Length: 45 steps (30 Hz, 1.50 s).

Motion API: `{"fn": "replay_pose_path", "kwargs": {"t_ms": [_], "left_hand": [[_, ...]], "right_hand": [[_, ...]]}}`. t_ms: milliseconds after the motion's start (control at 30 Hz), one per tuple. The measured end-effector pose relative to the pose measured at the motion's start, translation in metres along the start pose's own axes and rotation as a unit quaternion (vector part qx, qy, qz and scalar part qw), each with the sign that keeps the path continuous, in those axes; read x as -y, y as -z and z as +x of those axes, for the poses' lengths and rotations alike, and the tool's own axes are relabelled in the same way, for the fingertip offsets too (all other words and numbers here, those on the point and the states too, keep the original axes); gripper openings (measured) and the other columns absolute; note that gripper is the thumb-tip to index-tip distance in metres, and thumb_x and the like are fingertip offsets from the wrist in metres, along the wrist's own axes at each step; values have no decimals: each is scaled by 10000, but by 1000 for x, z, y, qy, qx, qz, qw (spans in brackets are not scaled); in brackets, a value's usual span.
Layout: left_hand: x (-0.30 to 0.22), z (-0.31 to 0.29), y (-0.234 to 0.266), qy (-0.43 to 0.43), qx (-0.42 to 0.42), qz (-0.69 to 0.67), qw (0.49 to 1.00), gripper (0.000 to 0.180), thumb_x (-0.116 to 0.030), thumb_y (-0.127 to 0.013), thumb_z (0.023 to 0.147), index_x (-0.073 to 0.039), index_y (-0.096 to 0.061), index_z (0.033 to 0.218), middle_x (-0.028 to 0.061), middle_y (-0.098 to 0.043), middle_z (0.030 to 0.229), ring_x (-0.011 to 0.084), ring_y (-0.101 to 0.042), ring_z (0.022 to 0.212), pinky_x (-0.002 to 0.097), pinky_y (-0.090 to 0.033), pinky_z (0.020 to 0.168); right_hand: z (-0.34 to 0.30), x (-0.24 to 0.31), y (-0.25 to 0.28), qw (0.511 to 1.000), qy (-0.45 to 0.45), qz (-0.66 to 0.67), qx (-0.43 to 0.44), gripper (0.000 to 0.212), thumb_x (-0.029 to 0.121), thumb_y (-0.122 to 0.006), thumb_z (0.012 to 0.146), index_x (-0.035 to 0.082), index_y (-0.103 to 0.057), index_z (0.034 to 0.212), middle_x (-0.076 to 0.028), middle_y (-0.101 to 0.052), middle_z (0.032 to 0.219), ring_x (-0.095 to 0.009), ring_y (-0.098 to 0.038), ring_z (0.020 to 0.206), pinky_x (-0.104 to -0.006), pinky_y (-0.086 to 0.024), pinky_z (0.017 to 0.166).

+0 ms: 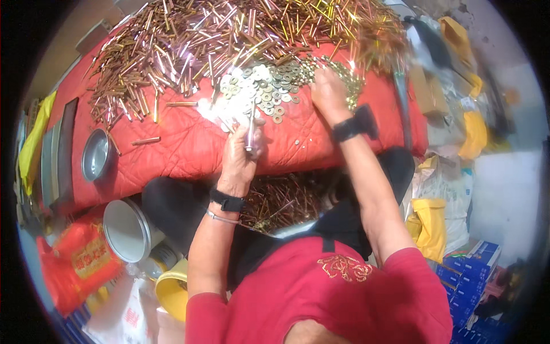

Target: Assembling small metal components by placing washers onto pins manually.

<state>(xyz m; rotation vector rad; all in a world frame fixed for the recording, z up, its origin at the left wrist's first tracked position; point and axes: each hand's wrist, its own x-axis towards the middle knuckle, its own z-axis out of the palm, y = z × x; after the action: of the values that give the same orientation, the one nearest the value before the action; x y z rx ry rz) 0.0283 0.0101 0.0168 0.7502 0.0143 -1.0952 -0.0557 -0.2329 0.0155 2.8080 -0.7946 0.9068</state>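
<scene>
My left hand (240, 152) is closed around a shiny metal bolt (251, 126), which stands nearly upright with its wider end toward me. Just beyond that hand, flat round washers (269, 92) lie in a loose heap, partly washed out by glare. My right hand (330, 94) reaches into a pile of small brass-coloured nuts (352, 83), its fingers bent down. Its fingertips are hidden, so what they pinch, if anything, does not show. Behind both heaps spreads a big mound of copper-coloured metal rods (189, 46).
Everything lies on a red quilted cover (189, 143). A metal bowl (96, 155) sits at its left, near a stray rod (146, 140). More rods fill a container (281, 200) between my legs. A yellow bucket (172, 289) and blue boxes (472, 269) flank me.
</scene>
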Motion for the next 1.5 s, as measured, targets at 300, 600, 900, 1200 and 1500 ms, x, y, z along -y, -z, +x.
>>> {"fn": "replay_pose_path", "kwargs": {"t_ms": [300, 600, 900, 1200, 1500], "left_hand": [[1, -3, 1, -14, 73, 40, 996, 300, -285, -516, 962, 2, -595, 929, -40, -456, 597, 52, -382, 472, 198, -300, 438], [-6, -17, -13, -18, 122, 137, 983, 263, -250, -545, 937, -25, -597, 812, -60, -416, 550, 31, -328, 427, 190, -218, 384], [-8, -18, -16, -4, 125, 167, 978, 204, -218, -557, 937, -60, -546, 808, -41, -454, 576, 31, -354, 427, 181, -240, 358], [-7, -8, 0, 255, 292, -117, 914, 300, -268, -464, 984, -12, -554, 855, -37, -381, 560, 57, -329, 432, 191, -270, 382], [-18, -28, -24, -9, 169, 208, 964, 256, -293, -560, 934, -67, -572, 813, -73, -380, 557, 32, -301, 443, 196, -201, 400]], "right_hand": [[-17, 41, 60, 922, -61, 368, 104, 60, 36, -575, 852, -14, -544, 855, -125, -611, 806, -246, -645, 747, -352, -519, 673], [-36, 80, 78, 759, -125, 623, 143, 146, -2, -580, 883, 18, -659, 1004, -26, -627, 932, -102, -617, 845, -232, -494, 781], [-23, 71, 103, 801, -47, 558, 212, 382, -71, -586, 828, 70, -609, 1182, -23, -600, 960, -110, -572, 897, -250, -473, 837], [-23, 68, 128, 805, 73, 558, 185, 356, -68, -577, 845, 66, -610, 1173, -52, -597, 1002, -134, -582, 925, -249, -475, 822], [-22, 70, 124, 766, -113, 575, 264, 133, 56, -592, 908, 15, -632, 1028, 7, -596, 794, -61, -553, 697, -204, -463, 640]]}}
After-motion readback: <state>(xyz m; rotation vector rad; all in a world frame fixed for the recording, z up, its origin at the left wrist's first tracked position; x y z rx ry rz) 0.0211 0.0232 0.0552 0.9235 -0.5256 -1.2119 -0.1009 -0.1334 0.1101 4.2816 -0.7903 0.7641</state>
